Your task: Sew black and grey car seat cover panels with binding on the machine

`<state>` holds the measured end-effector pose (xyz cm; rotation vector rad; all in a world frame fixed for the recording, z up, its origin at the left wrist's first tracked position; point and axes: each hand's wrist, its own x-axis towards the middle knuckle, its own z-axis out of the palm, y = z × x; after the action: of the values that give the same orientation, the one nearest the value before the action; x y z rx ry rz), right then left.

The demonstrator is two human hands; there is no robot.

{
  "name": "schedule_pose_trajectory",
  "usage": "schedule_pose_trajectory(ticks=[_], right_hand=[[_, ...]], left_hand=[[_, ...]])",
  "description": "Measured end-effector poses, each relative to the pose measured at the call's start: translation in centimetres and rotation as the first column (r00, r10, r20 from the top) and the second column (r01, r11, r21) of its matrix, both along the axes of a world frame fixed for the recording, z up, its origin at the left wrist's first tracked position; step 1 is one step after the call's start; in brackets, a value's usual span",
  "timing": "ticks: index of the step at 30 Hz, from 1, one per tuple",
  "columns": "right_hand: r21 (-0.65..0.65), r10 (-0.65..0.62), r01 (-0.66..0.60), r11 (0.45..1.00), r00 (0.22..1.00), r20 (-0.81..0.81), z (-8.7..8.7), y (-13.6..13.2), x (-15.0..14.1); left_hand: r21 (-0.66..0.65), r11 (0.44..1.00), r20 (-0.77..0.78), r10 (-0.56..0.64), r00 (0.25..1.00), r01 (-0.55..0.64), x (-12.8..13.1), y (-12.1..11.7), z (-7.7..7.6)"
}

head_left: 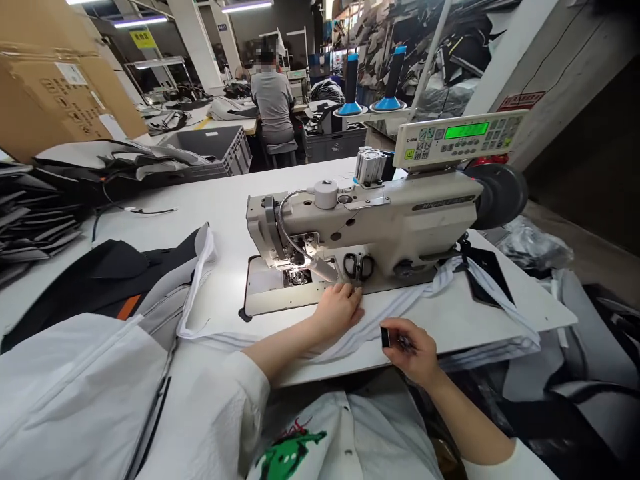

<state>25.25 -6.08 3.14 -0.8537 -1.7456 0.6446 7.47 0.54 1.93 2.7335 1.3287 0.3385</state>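
A sewing machine (370,220) stands on the white table, its lamp lighting the needle area. My left hand (339,308) rests on the front edge of the machine bed (280,301), fingers slightly bent and nothing visible in them. Black-handled scissors (359,267) lie on the bed just beyond it. My right hand (413,352), closer to me at the table edge, is closed around a small black piece (385,337); what else sits in its palm is unclear. A white striped fabric strip (387,310) runs beneath my left forearm and along the table to the right.
Black and grey sewn fabric (160,273) and a white panel (75,373) cover the table's left side. A control panel (463,137) and thread cones (351,87) rise behind the machine. Farther back, a person (274,100) sits near a grey crate (215,147).
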Motion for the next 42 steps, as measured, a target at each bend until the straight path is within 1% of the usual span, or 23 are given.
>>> schedule_pose_trajectory(ticks=[1,3,4,5,6,8,9,10,11,13,15,17,19,20,22,25,28,30,33,35,37,39,42], right_hand=[[-0.024,-0.001,0.001,1.0,1.0,0.017,0.2,0.1,0.0],[-0.09,-0.009,0.014,0.996,0.998,0.06,0.7,0.5,-0.1],[-0.129,-0.012,0.023,0.991,0.996,0.084,0.9,0.9,-0.3],[-0.161,-0.01,0.028,0.987,0.994,0.111,1.1,1.3,-0.7],[-0.181,0.0,0.026,0.983,0.989,0.146,1.2,1.8,-1.1],[-0.178,0.043,-0.001,0.984,0.971,0.237,1.4,3.0,-2.6],[-0.155,0.07,-0.026,0.988,0.956,0.286,1.4,3.8,-3.5],[-0.124,0.096,-0.057,0.991,0.937,0.335,1.4,4.5,-4.5],[-0.086,0.118,-0.092,0.992,0.916,0.383,1.4,5.3,-5.7],[0.008,0.141,-0.165,0.986,0.867,0.477,1.5,6.8,-8.1],[0.101,0.152,-0.249,0.963,0.816,0.558,1.3,8.0,-10.2],[0.158,0.166,-0.313,0.937,0.793,0.586,0.9,8.6,-11.8],[0.164,0.202,-0.343,0.925,0.809,0.553,0.1,8.8,-12.7],[0.153,0.219,-0.342,0.927,0.827,0.518,-0.3,8.8,-12.8],[0.128,0.236,-0.322,0.938,0.865,0.442,-1.2,8.9,-12.7],[0.118,0.191,-0.248,0.962,0.912,0.362,-1.8,9.1,-12.0],[0.146,0.2,-0.261,0.954,0.92,0.338,-1.5,9.4,-11.6],[0.148,0.285,-0.359,0.922,0.885,0.368,-1.3,9.4,-11.5],[0.118,0.436,-0.564,0.817,0.74,0.513,-1.1,8.9,-11.7],[0.107,0.485,-0.679,0.726,0.616,0.62,-1.4,8.4,-11.9],[0.105,0.495,-0.74,0.664,0.541,0.68,-1.7,7.9,-12.1],[0.102,0.508,-0.759,0.642,0.522,0.686,-1.9,7.7,-12.3],[0.081,0.546,-0.768,0.635,0.52,0.658,-1.8,7.7,-12.3]], left_hand=[[-0.016,1.0,0.054,-0.009,0.999,0.009,0.2,0.2,0.0],[-0.101,0.992,0.237,-0.044,0.97,0.069,-0.2,0.0,0.0],[-0.176,0.979,0.358,-0.036,0.933,0.105,-0.9,-0.2,0.0],[-0.277,0.95,0.483,0.01,0.876,0.142,-1.8,-0.6,0.0],[-0.396,0.9,0.591,0.098,0.801,0.182,-2.8,-1.0,0.0],[-0.611,0.739,0.707,0.347,0.617,0.284,-5.2,-1.8,0.0],[-0.669,0.657,0.72,0.458,0.521,0.347,-6.3,-2.2,0.0],[-0.69,0.598,0.723,0.541,0.43,0.408,-7.4,-2.5,0.0],[-0.686,0.575,0.724,0.596,0.346,0.445,-8.4,-2.7,-0.1],[-0.669,0.605,0.729,0.648,0.222,0.432,-10.0,-3.0,-0.3],[-0.674,0.66,0.733,0.654,0.189,0.331,-11.2,-3.0,-0.5],[-0.678,0.704,0.735,0.641,0.22,0.213,-12.0,-2.9,-0.7],[-0.667,0.734,0.738,0.628,0.246,0.125,-12.4,-2.6,-0.9],[-0.662,0.743,0.74,0.628,0.241,0.094,-12.4,-2.4,-0.9],[-0.667,0.743,0.737,0.647,0.196,0.057,-12.5,-2.1,-0.9],[-0.705,0.702,0.708,0.704,0.051,0.101,-12.5,-1.8,-1.0],[-0.714,0.651,0.64,0.756,-0.136,0.259,-12.7,-1.6,-0.9],[-0.703,0.62,0.577,0.783,-0.23,0.348,-12.8,-1.4,-0.8],[-0.731,0.524,0.412,0.85,-0.328,0.438,-13.0,-1.2,-0.6],[-0.754,0.444,0.308,0.89,-0.337,0.484,-13.2,-0.9,-0.5],[-0.758,0.396,0.274,0.914,-0.298,0.518,-13.4,-0.8,-0.5],[-0.751,0.384,0.289,0.923,-0.255,0.537,-13.6,-0.7,-0.5],[-0.748,0.384,0.32,0.923,-0.212,0.542,-13.8,-0.7,-0.3]])
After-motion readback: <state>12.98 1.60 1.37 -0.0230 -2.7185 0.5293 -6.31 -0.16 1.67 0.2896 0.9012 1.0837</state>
